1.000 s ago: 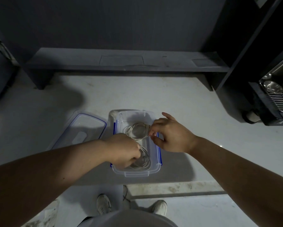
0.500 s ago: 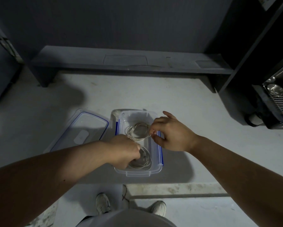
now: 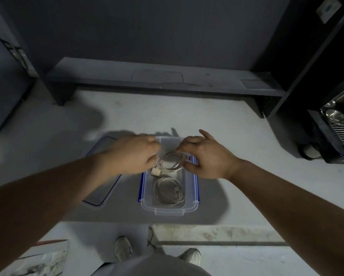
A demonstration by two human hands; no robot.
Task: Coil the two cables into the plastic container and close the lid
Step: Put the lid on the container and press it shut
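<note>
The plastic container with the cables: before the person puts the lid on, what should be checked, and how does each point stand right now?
1. Near cable coil lies flat inside the plastic container: ok.
2. Far cable coil fully down inside: not ok, both hands are on it above the far end.
3. White plug inside the rim: cannot tell, it sits at the left wall.
4. Lid within reach: ok, flat on the table left of the container.
5. Left hand and right hand free for the lid: not ok.
</note>
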